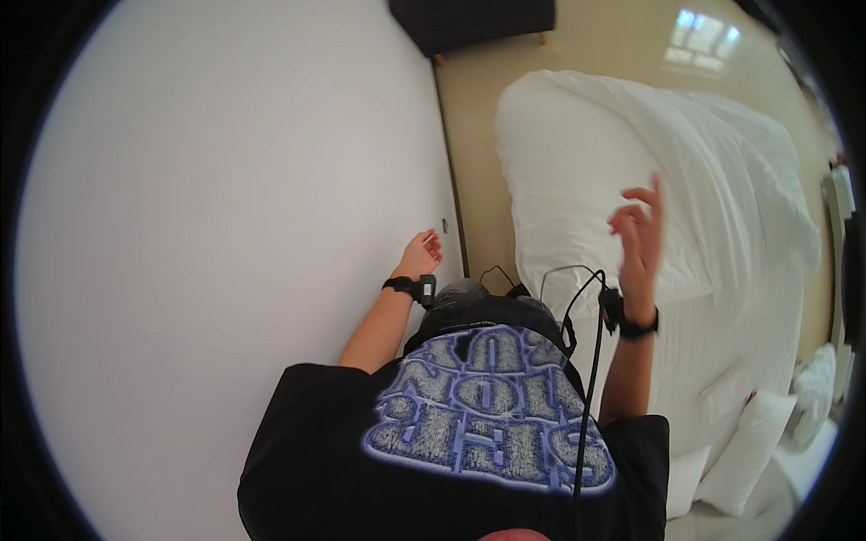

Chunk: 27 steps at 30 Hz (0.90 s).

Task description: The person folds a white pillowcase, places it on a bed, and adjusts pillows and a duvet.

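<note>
Close to the white wall at the left, my left hand (421,252) has its fingers loosely curled around a small thin white stick-like item (428,238). A black band with a small device (426,289) sits on that wrist. My right hand (638,237) is raised with fingers apart, holding nothing; it is slightly blurred and appears over the bed. The right wrist bears another black band and device (612,311), with a black cable (588,399) running beside it. Rumpled white bedding (575,155) lies before me on the right.
A white wall (237,203) runs along my left, with a small dark fixture low on it. A dark piece of furniture (480,24) with short legs stands ahead on the beige floor (467,135). White pillows (744,453) lie at the lower right.
</note>
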{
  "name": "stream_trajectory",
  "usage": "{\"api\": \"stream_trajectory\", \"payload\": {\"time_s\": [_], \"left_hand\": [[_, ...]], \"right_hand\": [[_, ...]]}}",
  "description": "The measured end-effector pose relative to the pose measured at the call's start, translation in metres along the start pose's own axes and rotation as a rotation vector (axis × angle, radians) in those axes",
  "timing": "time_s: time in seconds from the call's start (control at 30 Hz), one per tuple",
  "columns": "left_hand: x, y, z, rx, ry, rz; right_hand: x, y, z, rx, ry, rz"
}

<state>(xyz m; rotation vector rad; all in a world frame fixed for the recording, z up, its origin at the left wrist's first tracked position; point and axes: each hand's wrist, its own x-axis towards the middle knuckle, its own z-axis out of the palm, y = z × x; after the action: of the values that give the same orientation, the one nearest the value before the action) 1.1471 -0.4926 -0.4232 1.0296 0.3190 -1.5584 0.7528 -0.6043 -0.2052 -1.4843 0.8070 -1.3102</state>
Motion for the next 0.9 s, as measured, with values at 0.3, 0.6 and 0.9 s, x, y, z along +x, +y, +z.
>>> {"api": "stream_trajectory", "payload": {"time_s": [0.3, 0.6, 0.9], "left_hand": [[0.003, 0.007, 0.029, 0.319, -0.032, -0.295], [-0.029, 0.029, 0.065, 0.578, 0.114, -0.403], [-0.048, 0.008, 0.098, 0.649, 0.185, -0.213]], "right_hand": [[-0.316, 0.305, -0.128, 0.191, 0.917, 1.242], [-0.373, 0.260, -0.081, 0.317, 1.170, 1.426], [-0.456, 0.280, -0.132, 0.053, 1.036, 1.855]]}}
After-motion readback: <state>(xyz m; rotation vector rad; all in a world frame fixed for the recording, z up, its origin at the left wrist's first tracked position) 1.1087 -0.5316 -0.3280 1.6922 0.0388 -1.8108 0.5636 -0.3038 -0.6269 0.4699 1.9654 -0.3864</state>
